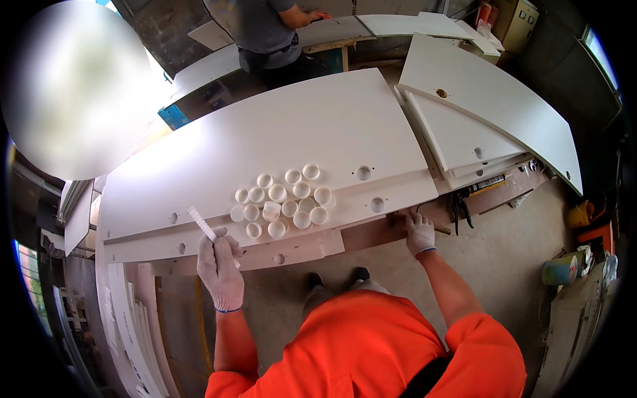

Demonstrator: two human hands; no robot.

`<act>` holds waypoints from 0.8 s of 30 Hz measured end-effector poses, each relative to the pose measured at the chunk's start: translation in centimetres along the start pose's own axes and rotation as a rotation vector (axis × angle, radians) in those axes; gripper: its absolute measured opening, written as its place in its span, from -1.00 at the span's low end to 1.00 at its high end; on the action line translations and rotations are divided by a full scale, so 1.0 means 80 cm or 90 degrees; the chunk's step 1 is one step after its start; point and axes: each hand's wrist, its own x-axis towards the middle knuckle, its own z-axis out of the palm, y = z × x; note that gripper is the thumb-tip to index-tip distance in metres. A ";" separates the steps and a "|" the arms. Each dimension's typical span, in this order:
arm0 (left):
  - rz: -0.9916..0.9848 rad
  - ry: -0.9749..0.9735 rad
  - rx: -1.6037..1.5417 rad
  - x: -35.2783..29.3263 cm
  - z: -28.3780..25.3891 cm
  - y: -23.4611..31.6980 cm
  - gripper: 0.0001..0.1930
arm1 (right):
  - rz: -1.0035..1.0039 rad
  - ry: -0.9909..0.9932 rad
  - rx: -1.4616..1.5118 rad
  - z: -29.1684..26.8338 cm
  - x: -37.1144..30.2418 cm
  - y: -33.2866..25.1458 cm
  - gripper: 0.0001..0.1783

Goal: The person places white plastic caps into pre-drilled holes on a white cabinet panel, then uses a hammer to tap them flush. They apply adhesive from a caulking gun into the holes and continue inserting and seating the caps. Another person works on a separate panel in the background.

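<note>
My left hand [221,270], in a white knit glove, pinches a narrow white ribbed strip [201,222] that slants up over the front edge of the panels. To its right, several white round plastic caps or rings [277,193] stand grouped on a white panel [285,126]. My right hand [421,235], gloved alike, is at the table's front edge, its fingers curled over a tool with a brown wooden handle [442,229]. The handle pokes out to the right; the tool's other end is hidden.
A black caulking gun [462,205] hangs over the edge, right of my right hand. More white panels [491,106] with round holes are stacked at the right. A co-worker [272,33] stands across the table. Tins [561,270] and a yellow bucket [580,214] are at far right.
</note>
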 end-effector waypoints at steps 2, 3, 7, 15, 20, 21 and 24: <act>0.030 0.033 0.036 0.013 -0.003 -0.004 -0.83 | 0.018 -0.022 0.018 0.004 0.013 0.001 -0.51; 0.045 0.030 0.072 0.021 -0.003 -0.012 -0.83 | 0.033 -0.033 0.025 0.004 0.018 0.002 -0.51; 0.275 -0.033 0.291 0.053 0.016 -0.030 -0.86 | 0.093 -0.088 0.099 -0.010 0.032 0.001 -0.55; 0.316 -0.075 0.308 0.097 -0.006 -0.046 -0.93 | 0.060 0.169 0.526 -0.161 -0.086 -0.022 -0.81; 0.429 -0.245 0.341 0.135 0.026 -0.032 -0.88 | 0.022 0.276 0.200 -0.320 0.031 -0.060 -0.66; 0.471 -0.273 0.343 0.138 0.035 -0.033 -0.88 | 0.012 0.283 0.147 -0.320 0.057 -0.061 -0.63; 0.581 -0.352 0.329 0.142 0.056 -0.034 -0.87 | 0.033 0.229 0.087 -0.316 0.109 -0.066 -0.61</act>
